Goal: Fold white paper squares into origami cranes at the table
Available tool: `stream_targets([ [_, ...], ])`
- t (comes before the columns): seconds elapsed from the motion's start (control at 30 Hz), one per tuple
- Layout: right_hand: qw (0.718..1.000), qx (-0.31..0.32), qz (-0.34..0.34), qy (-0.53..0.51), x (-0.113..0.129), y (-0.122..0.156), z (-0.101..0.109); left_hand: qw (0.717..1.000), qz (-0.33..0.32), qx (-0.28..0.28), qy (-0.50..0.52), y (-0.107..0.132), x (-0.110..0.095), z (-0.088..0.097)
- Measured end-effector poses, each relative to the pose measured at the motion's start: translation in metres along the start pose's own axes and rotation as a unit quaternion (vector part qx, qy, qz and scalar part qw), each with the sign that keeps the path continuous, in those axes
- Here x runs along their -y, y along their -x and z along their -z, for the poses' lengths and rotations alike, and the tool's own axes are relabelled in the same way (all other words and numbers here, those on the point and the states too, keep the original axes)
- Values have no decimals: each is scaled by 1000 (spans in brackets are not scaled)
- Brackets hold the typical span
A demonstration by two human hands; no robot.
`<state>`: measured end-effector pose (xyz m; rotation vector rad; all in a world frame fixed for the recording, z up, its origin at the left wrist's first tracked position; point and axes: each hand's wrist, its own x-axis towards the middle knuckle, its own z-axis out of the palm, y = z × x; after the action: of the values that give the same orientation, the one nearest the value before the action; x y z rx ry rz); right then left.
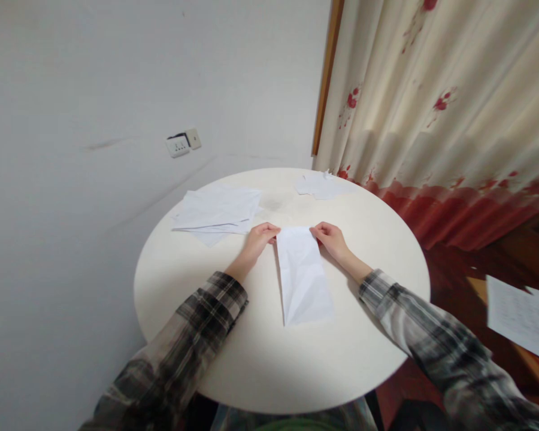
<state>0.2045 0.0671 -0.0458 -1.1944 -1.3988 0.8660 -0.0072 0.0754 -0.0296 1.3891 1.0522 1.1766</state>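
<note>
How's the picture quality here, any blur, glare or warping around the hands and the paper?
Head view: soft, even light, no glare; the folded paper and both hands, left hand and right hand, are fairly sharp; wide-angle warping bends the round table and curtain, and the sleeves blur near the bottom edge.

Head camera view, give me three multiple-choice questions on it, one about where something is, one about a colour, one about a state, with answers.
1. Where is the paper stack?
A. left of the left hand
B. on the floor
C. under the table

2. What colour are the curtain flowers?
A. blue
B. red
C. green

3. What state is the folded sheet in?
A. crumpled into a ball
B. lifted high in the air
C. lying on the table, far end held by both hands

Answers: 1 A, the stack lies on the tabletop left of that hand. 2 B, red blooms on cream cloth. 3 C, the left hand and right hand pinch its far corners.
</note>
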Motion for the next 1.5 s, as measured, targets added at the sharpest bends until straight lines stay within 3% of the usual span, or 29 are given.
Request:
stream_targets([
  [0.3,999,18,-5,-27,1,1,-2,997,12,59,-53,1,-5,-5],
  [0.43,996,51,-31,-59,6,8,-3,999,4,12,-53,1,-2,-5],
  [0.63,997,70,-26,16,4,7,1,996,-12,-89,11,-2,0,-1],
  [0.83,998,50,-41,21,2,2,0,981,-42,-189,31,-6,6,4],
  [0.93,998,38,-33,25,4,1,0,977,-56,-205,-3,-9,10,5],
  [1.03,998,43,-26,35,6,1,0,963,-110,-215,-119,-10,13,8],
  [1.17,996,54,0,65,6,1,-1,903,-245,-184,-302,-4,8,7],
  [1.27,996,35,3,77,4,1,-3,881,-313,-72,-347,4,2,-1],
  [1.33,997,7,3,81,3,0,-3,883,-326,-21,-337,7,2,-7],
  [1.4,996,-31,15,84,3,-2,-2,901,-303,-33,-309,7,5,-13],
  [1.5,992,-93,43,74,5,-2,1,949,-210,-68,-223,3,11,-20],
])
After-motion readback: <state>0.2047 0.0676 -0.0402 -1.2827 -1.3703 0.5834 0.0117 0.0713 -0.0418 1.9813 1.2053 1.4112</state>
